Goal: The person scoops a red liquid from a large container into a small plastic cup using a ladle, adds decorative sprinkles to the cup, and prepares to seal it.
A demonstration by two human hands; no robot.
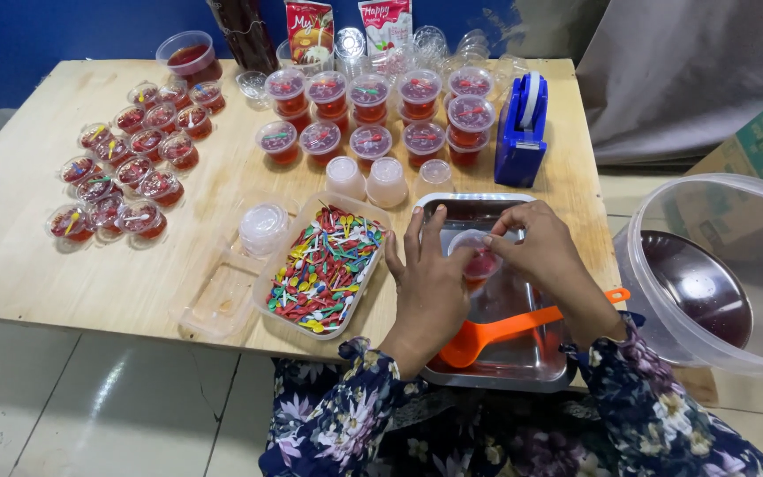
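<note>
My left hand (428, 284) and my right hand (547, 256) together hold a small clear cup of red jelly (479, 258) over a steel tray (496, 371). The right fingers press a clear lid on the cup's top. An orange ladle (505, 331) rests in the tray under my hands. Left of the tray stands a clear tub of several small coloured spoons (324, 265).
Several lidded red jelly cups (373, 110) stand at the back and at the left (125, 168) of the wooden table (90, 274). A stack of clear lids (263, 226), a blue tape dispenser (523, 132), and a big clear bucket (717, 274) at the right are nearby.
</note>
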